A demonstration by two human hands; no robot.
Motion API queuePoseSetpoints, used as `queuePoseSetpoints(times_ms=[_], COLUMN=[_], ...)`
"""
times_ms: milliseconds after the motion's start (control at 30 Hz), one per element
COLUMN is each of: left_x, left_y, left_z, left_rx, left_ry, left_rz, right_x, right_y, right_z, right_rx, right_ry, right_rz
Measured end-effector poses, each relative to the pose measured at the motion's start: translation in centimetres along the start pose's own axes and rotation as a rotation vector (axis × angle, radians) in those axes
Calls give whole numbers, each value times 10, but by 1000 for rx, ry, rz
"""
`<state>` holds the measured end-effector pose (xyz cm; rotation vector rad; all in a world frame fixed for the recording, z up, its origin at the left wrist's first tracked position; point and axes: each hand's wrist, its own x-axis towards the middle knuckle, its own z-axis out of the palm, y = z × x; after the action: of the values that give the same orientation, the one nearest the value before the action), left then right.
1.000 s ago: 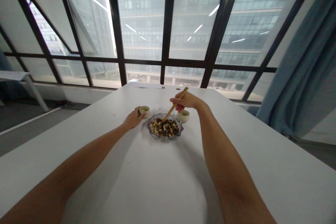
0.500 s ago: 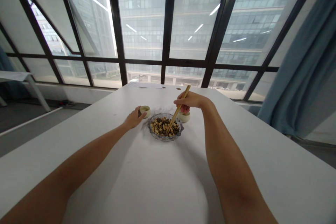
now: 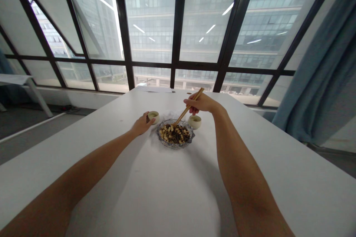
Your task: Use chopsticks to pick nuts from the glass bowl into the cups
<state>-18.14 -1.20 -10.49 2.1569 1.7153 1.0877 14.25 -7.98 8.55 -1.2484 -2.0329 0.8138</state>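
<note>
A clear glass bowl (image 3: pixel 175 145) with a wavy rim holds a mix of pale and dark nuts or seeds (image 3: pixel 178 135). My right hand (image 3: pixel 198 103) grips a pair of wooden chopsticks (image 3: pixel 187 109) above the bowl's right side; their tips touch the pile near its back edge. At the bowl's upper left, my left hand (image 3: pixel 143 123) has its fingers around the side of a small pale cup (image 3: pixel 153 117). A second pale cup (image 3: pixel 194 122) stands right of the bowl, below my right hand. Whether anything is between the chopstick tips is too small to tell.
Crumpled clear plastic (image 3: pixel 171 114) lies behind the bowl on the white table (image 3: pixel 147 192). Flat white sheets (image 3: pixel 155 90) are at the table's far edge. Beyond are dark-framed windows, a blue curtain (image 3: pixel 319 66) at right and another white table (image 3: pixel 16 79) at left.
The chopstick tips have moved left and back across the pile, and my right hand has risen slightly, uncovering the right cup. My left hand stays at its cup.
</note>
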Motion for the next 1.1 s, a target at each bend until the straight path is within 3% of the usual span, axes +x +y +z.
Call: queuePoseSetpoints(times_ms=[133, 600, 1100], left_x=[0, -4, 3], left_y=[1, 10, -1], left_z=[0, -5, 4], left_rx=[-1, -66, 3], left_ry=[12, 36, 12], left_rz=[2, 3, 12], right_x=[1, -5, -2], right_y=[1, -5, -10], right_z=[-1, -3, 5], right_rx=[2, -42, -99], right_ry=[44, -6, -76], right_rz=[-25, 3, 20])
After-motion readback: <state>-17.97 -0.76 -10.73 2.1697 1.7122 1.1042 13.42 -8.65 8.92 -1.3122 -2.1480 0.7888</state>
